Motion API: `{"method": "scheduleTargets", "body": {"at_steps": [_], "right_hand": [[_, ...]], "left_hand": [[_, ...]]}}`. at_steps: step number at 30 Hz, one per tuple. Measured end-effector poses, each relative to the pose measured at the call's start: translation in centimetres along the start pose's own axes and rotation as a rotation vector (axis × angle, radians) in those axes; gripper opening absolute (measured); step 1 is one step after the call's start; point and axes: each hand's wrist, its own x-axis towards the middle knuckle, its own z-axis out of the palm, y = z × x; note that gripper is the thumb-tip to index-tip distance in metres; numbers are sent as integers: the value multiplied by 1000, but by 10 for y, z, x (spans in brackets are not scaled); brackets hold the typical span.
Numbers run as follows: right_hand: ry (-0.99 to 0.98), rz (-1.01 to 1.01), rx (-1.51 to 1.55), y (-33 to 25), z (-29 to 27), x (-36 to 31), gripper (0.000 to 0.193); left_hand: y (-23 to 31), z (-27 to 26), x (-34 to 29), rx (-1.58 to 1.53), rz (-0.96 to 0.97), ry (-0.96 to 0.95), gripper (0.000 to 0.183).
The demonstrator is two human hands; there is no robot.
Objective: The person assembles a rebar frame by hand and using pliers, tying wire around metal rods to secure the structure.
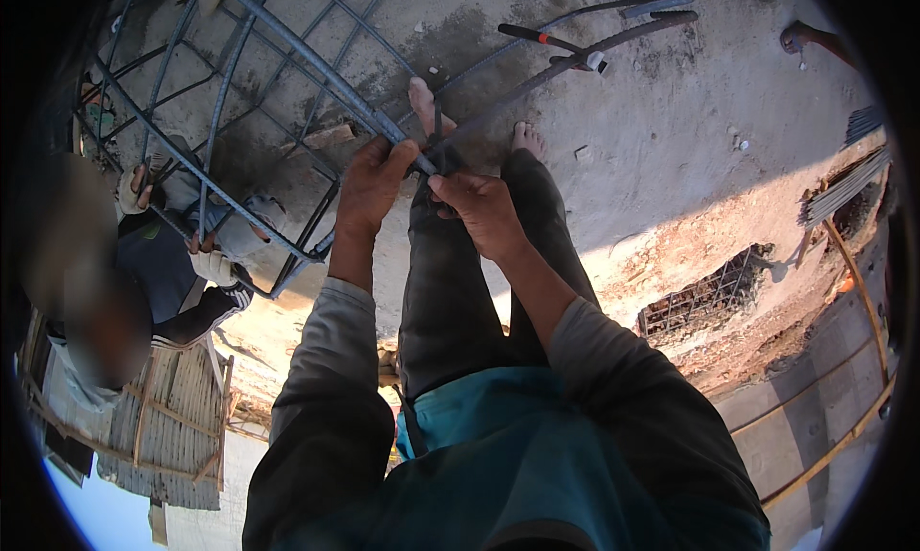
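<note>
A long steel reinforcing bar [321, 67] of a rebar cage runs down from the upper left and ends between my hands. My left hand [372, 189] is closed around the bar near its end, thumb lying against it. Just beside that end, my right hand [479, 211] is closed, thumb and fingers pinched together. What it pinches is hidden by the fingers. Square stirrups [216, 120] ring the cage. Pincers [565, 48] with dark handles and an orange band lie across a loose bent rebar [537, 81] beyond my hands.
At the left, a crouching person's gloved hand [213, 266] is at the cage's lower corner. My bare foot [527, 139] stands on the concrete floor [661, 139]. A pit with a rebar grid [704, 302] opens at right, near a bundle of rods [848, 187]. Another person's limb shows far right.
</note>
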Motion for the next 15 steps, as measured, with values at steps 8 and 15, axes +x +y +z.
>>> {"method": "scheduleTargets", "body": {"at_steps": [8,15], "right_hand": [[106,-24,93,7,10,1,29],[110,-50,-165,2,17,4,30]], "left_hand": [[6,14,-6,147,147,170,17],[9,18,1,402,170,322,23]]}}
